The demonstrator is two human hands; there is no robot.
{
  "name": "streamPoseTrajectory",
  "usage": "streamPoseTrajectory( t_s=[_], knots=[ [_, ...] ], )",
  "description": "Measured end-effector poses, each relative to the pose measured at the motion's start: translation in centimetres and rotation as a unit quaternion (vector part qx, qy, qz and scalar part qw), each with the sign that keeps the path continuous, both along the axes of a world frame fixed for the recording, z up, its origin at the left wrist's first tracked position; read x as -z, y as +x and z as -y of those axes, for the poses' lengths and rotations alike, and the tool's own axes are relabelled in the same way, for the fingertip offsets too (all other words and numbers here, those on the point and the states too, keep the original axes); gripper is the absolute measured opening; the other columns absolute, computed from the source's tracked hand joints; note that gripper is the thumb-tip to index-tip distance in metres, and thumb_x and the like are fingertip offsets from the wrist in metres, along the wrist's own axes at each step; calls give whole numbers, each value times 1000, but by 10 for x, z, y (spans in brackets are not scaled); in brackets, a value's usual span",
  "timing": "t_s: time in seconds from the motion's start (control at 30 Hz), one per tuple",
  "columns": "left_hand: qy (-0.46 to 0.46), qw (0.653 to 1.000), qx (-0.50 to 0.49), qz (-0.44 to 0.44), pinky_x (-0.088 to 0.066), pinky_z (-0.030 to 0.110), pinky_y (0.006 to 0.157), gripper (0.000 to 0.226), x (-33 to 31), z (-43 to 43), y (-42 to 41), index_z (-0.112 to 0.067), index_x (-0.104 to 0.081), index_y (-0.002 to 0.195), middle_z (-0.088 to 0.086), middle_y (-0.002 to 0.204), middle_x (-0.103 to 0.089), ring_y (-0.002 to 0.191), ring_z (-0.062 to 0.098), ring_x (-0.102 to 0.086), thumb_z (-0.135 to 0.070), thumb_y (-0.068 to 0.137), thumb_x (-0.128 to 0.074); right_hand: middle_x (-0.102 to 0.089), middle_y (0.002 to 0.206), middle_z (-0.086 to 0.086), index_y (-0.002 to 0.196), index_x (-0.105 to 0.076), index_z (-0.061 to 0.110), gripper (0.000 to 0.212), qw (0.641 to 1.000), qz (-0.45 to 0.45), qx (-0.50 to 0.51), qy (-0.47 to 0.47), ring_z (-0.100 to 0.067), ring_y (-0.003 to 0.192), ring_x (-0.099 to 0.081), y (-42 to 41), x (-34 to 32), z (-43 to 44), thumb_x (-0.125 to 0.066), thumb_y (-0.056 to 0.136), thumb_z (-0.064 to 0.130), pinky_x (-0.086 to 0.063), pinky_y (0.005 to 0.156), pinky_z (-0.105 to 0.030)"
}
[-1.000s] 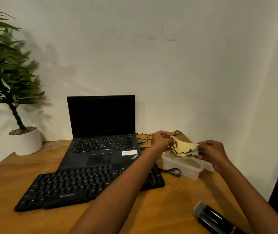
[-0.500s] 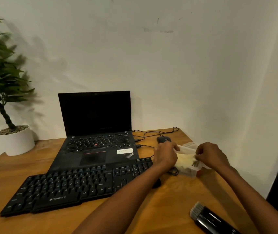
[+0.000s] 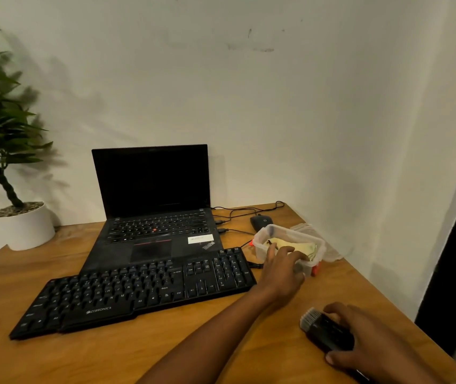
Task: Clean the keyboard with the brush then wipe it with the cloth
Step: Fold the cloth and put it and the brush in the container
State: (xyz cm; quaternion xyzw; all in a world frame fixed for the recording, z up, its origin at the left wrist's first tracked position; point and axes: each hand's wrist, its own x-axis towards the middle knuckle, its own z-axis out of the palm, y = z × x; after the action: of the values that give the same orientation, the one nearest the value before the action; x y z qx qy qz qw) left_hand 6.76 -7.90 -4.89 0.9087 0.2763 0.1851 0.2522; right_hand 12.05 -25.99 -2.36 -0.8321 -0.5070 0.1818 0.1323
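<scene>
The black grey-bristled brush (image 3: pixel 323 329) is clasped by the right hand (image 3: pixel 365 345) near the wooden table's (image 3: pixel 165 356) right edge; the left hand's (image 3: pixel 282 270) grip at the clear plastic box (image 3: pixel 263 237) of yellow cloth (image 3: pixel 304 246), beside the black keyboard (image 3: pixel 138 295), cannot be told.

body: person | left hand (image 3: pixel 282 268) bare | right hand (image 3: pixel 359 336) bare | forearms (image 3: pixel 221 333) bare to frame edge

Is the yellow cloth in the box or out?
In. The cloth lies inside the clear box, below its rim.
</scene>
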Motion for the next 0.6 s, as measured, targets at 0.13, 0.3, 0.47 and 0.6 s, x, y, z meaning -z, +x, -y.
streamPoseTrajectory(
  t_s=[0.13,0.3,0.47,0.6],
  knots=[
    [0,1000,24,5,-16,54,116,34,-5,4,-8,-19,-56,120,6,143,-40,141,28,-15,-26,87,-61,-62,99,6,101,-57,30,48,969,-210,65,111,-7,88,-58,9,-17,14,-82,61,34,-47,63,-14],
    [19,998,52,6,-8,49,118,42,-3,14,-30,-16,-50,115,5,141,-43,144,25,-12,-41,84,-64,-68,97,-24,107,-61,10,35,814,-511,107,255,-36,83,-67,-1,-29,18,-57,76,25,-58,64,-41],
    [25,998,53,5,4,41,118,56,-1,28,-54,-15,-45,125,5,152,-32,146,21,-8,-52,84,-55,-67,97,-28,113,-58,7,47,655,-676,89,325,-28,66,-69,-14,-22,9,-62,73,31,-56,49,-30],
    [62,997,47,14,10,33,116,54,2,38,-72,-15,-42,132,2,154,-28,146,13,-10,-48,91,-50,-67,97,-29,113,-59,5,102,577,-740,94,333,-28,64,-67,-19,-13,1,-95,21,30,-56,47,-33]
  ],
)
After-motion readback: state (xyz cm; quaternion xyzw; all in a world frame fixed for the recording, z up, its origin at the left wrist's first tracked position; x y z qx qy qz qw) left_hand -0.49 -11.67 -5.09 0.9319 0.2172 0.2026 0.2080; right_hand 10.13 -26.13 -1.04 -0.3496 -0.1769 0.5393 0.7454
